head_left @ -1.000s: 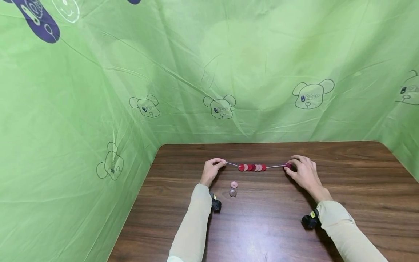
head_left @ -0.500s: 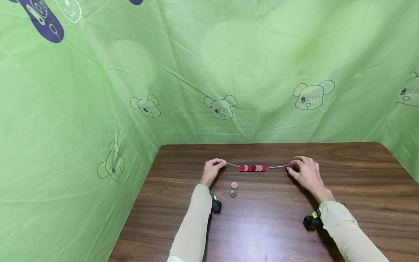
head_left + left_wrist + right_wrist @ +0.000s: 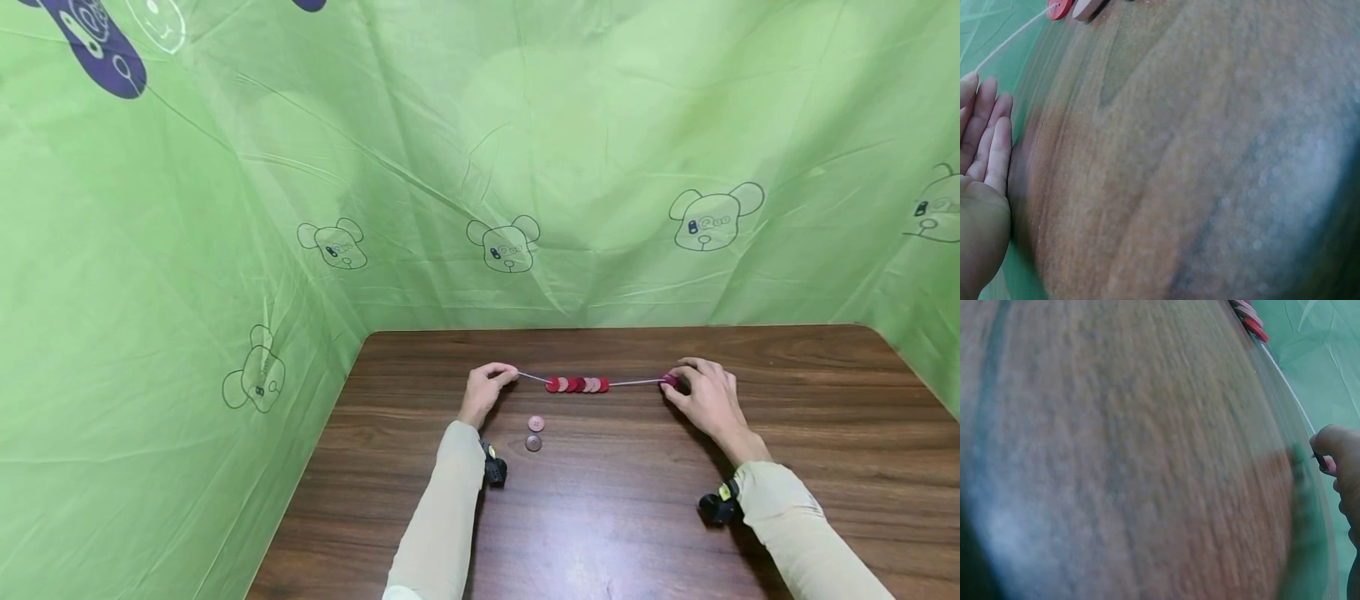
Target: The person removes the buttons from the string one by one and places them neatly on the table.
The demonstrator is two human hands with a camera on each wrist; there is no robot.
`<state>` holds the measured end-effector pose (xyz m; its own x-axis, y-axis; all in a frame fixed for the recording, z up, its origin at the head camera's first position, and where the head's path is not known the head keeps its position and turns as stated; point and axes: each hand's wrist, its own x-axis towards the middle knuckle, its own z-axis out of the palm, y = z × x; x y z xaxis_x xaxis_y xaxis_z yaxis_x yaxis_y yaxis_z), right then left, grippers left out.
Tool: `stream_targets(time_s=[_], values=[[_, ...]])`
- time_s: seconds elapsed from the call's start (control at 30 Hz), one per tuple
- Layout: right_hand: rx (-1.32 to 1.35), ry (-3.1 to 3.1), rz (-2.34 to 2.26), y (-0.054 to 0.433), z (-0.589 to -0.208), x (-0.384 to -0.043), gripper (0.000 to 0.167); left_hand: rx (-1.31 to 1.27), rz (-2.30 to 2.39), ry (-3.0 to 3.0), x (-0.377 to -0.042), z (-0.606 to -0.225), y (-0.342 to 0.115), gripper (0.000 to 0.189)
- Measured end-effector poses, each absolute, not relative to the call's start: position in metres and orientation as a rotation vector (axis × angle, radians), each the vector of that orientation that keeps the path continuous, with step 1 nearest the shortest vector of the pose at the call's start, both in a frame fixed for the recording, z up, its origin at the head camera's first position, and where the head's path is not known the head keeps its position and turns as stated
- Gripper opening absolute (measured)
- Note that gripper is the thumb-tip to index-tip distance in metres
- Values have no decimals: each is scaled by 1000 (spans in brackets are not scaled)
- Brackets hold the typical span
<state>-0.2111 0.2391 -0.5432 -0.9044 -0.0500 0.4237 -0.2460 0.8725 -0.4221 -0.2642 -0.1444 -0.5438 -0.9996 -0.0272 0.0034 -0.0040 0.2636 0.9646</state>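
Observation:
A row of several red, pink and dark red buttons (image 3: 577, 385) overlaps along a thin pale string (image 3: 636, 382) over the far part of the table. At the string's left end, my left hand (image 3: 482, 393) pinches it between thumb and index finger; the left wrist view shows the string running from there to a red button (image 3: 1059, 9). To the right of the row, my right hand (image 3: 708, 400) pinches a magenta button (image 3: 667, 380) at the string. Its fingers partly hide that button. Nearer me lie a pink button (image 3: 536, 423) and a brown button (image 3: 533, 442).
The brown wood-grain table (image 3: 600, 500) has its far edge against a green cloth backdrop (image 3: 585, 267) printed with bear faces. More green cloth (image 3: 150, 350) rises along the left side.
My right hand has shifted slightly to the right with the magenta button, lengthening the bare string between it and the row. The left hand stays in place.

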Motion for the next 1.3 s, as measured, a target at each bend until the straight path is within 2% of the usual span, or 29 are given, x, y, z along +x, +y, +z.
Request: stream_targets(time_s=[0.93,1.3], values=[[175,-2621,682,252,-546,-208,26,62,-1914,-2488,-263,-543,-144,9],[267,-2519,730,231,-523,-207,26,33,-1876,-2503,-262,-543,-144,10]])
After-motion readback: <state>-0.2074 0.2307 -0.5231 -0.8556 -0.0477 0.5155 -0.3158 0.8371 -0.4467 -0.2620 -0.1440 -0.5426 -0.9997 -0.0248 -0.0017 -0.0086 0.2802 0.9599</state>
